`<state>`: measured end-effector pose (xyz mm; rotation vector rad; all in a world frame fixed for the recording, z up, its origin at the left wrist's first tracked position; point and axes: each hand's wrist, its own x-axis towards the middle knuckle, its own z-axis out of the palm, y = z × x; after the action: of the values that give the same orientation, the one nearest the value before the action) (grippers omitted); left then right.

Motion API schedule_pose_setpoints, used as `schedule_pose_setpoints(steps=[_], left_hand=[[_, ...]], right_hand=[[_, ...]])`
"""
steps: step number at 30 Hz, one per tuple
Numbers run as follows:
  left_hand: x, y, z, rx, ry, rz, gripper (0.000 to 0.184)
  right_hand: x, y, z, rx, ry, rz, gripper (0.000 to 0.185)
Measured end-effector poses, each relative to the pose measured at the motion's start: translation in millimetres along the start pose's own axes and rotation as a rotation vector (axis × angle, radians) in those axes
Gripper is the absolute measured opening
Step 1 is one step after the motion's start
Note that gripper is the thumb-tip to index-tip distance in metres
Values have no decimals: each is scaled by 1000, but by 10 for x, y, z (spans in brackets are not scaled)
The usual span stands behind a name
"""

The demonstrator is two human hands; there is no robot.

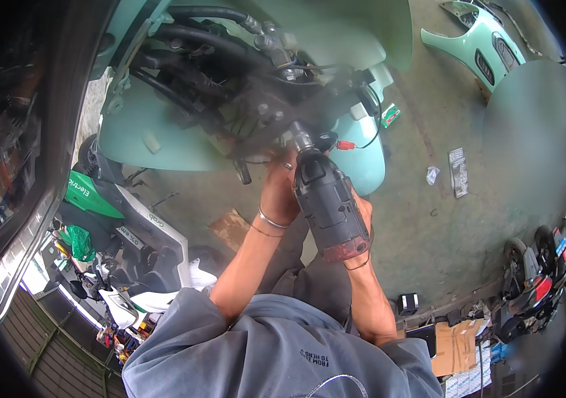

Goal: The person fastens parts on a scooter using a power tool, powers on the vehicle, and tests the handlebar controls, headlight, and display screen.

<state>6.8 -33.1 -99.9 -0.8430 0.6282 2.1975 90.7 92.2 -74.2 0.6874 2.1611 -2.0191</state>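
Observation:
A black cordless impact wrench (326,199) with a red-trimmed base points away from me. My right hand (365,211) is closed on it, largely covered by its body. The metal socket (303,138) at its nose meets the dark, blurred front assembly (266,109) of a scooter. Close beside the wrench's nose is my left hand (279,196), wearing a bracelet; its fingers are blurred and partly hidden. Mint-green panels (157,136) surround the exposed frame and hoses (207,40). A red connector (345,145) on a thin black wire hangs right of the socket.
A loose mint-green panel (459,50) lies on the floor at upper right. A green-and-white scooter (157,225) stands at left, and other motorbikes (535,285) at right. Flat cardboard (230,229), a small green box (390,115) and a silvery packet (458,172) lie on the floor.

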Motion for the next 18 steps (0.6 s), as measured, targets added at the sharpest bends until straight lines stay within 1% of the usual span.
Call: schedule_pose_setpoints(steps=[2, 3, 4, 5, 6, 7, 9, 10, 12, 14, 16, 18], left_hand=[[-5, 7, -32, 25, 14, -8, 37], [1, 21, -55, 41, -37, -17, 37], [1, 33, -64, 56, -89, -25, 37], [-3, 24, -53, 57, -88, -22, 37], [-7, 14, 24, 36, -26, -2, 38], [-10, 3, 72, 15, 35, 16, 38], [-10, 8, 91, 29, 29, 19, 38], [-13, 13, 94, 44, 25, 23, 38], [-2, 7, 34, 43, 20, 7, 38], [-16, 11, 9, 43, 17, -11, 39], [-26, 39, 52, 92, -33, 4, 40], [-25, 44, 102, 118, -8, 5, 39]], right_hand=[[22, -103, 6, -20, -6, -69, 59], [3, -79, 23, -18, -8, -67, 59], [-26, -39, 39, -13, 12, -45, 59], [-35, -16, 49, -7, 31, -24, 58], [-24, -30, 46, -6, 30, -26, 58], [-17, -60, 30, -7, 8, -1, 58], [-5, -139, -15, -13, -13, 24, 58], [-4, -185, -38, 0, -66, 86, 58], [-8, -181, -39, 14, -119, 145, 58], [-30, -114, -3, -118, 21, -74, 60], [44, -127, -56, -112, -1, -83, 61], [67, -101, -85, -98, -17, -143, 63]])
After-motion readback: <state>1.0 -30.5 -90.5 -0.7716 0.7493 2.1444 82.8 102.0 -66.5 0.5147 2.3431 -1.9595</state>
